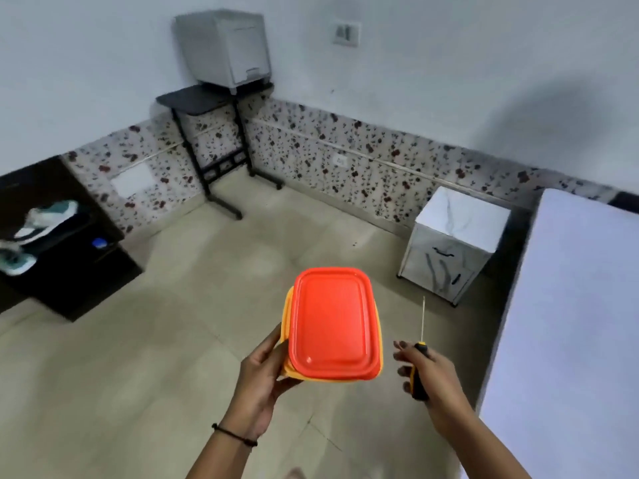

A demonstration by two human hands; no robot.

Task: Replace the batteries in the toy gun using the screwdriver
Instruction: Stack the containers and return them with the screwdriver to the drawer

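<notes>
The task looks barely begun — the person stands over a tiled floor (pixel 193 305) carrying supplies. The left hand (pixel 264 369) curls round the near end of an orange-lidded plastic box (pixel 332 323), thumb on its side. The right hand (pixel 428 375) wraps the black-and-yellow handle of the screwdriver (pixel 420 354), shaft pointing away. No toy gun or batteries are visible; they may be inside the closed box, though that cannot be told. Opening the cover, swapping batteries and refastening all appear still ahead.
</notes>
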